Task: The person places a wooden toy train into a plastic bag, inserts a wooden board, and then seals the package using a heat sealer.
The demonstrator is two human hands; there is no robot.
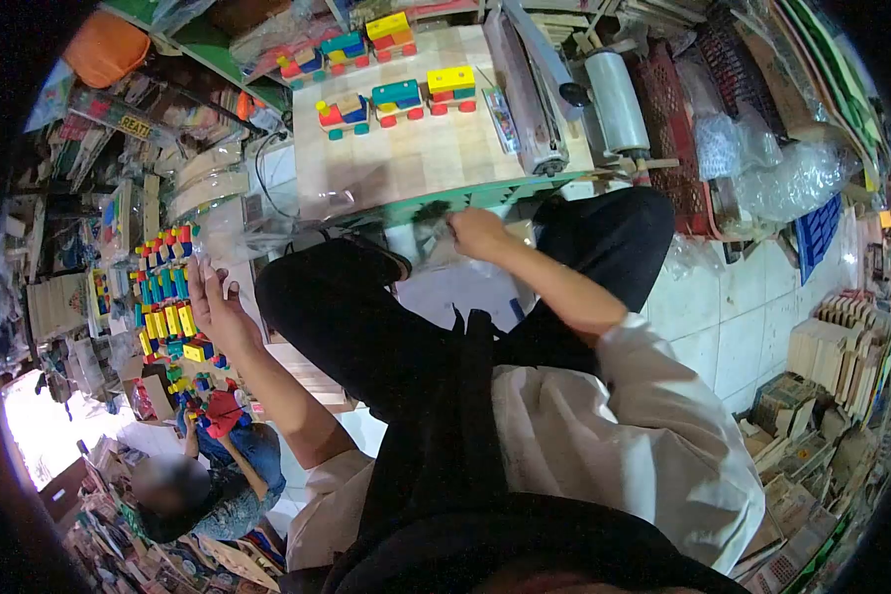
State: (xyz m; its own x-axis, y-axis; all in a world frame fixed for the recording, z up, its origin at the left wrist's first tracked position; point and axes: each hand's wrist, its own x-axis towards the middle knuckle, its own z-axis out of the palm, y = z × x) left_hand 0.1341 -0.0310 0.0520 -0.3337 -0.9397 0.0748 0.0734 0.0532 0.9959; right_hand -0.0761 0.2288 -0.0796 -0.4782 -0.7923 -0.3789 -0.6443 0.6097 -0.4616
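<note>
My left hand [223, 312] is raised at the left with its fingers stretched out, and nothing shows in it. Close by, several rows of painted wooden toy trains [168, 319] in red, green and yellow stand at my left. My right hand [477, 234] is closed around what looks like a brush [432, 211] with dark bristles, just below the table's front edge; its handle is hidden in the fist. On the wooden table [416, 163] stand one toy train [396, 104] in front and another toy train [346, 48] behind it.
A long sealing device [530, 94] lies at the table's right, beside a roll of clear film [616, 99]. Plastic bags [792, 183] and red crates [668, 119] fill the right side. A person [233, 465] sits at the lower left. Stacked wood pieces [832, 346] stand far right.
</note>
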